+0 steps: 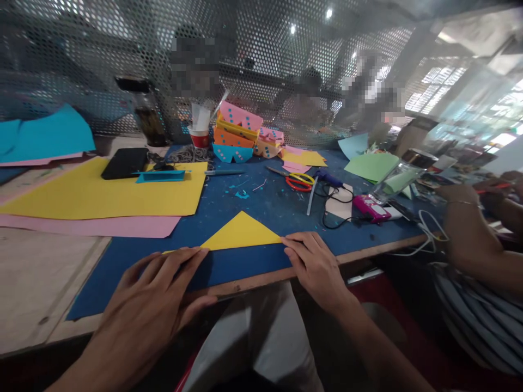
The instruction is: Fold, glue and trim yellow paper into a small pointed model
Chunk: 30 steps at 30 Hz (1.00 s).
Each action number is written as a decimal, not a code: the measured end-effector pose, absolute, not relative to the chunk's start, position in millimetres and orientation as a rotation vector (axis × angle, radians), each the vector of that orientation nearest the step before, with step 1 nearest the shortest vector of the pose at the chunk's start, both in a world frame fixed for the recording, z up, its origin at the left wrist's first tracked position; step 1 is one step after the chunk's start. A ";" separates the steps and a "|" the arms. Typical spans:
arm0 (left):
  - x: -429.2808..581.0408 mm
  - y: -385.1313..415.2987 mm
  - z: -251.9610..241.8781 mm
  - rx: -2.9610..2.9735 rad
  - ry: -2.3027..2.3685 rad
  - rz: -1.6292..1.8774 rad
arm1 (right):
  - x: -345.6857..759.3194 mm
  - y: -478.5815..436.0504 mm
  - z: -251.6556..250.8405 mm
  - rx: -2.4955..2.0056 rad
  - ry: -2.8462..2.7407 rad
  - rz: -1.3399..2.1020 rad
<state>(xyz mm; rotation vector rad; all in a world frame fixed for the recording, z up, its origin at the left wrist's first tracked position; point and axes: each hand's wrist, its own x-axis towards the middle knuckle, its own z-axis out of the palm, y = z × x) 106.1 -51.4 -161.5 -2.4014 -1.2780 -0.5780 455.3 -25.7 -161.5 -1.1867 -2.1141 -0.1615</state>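
A sheet of yellow paper folded into a triangle [242, 233] lies near the front edge of the blue-topped table, its peak pointing away from me. My left hand [153, 283] rests over its left end, palm down, with the fingers stretched out and the thumb apart. Part of that end is hidden beneath the fingers. At the right corner, my right hand [312, 267] holds the paper with its fingertips, the fingers bent and close together. The long folded edge runs between both hands.
Large yellow sheets [163, 198] and a pink sheet [143, 226] lie left, with a black phone [125, 163] on top. Behind are folded paper pieces [232, 139] and a paper cup [199, 137]. Scissors [299, 181] and a glue gun [329, 178] lie right; another person's arm [461, 228] is beyond.
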 end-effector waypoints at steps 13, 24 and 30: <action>98.3 -52.1 -168.9 -2.410 -1.446 -0.598 | 459.3 -24.8 -165.2 -1.201 -2.077 -0.127; 95.7 -53.4 -174.2 -2.399 -1.413 -0.622 | 462.9 -23.5 -169.2 -1.229 -2.098 -0.158; 93.9 -50.7 -174.5 -2.386 -1.362 -0.627 | 467.3 -25.5 -171.4 -1.170 -2.117 -0.216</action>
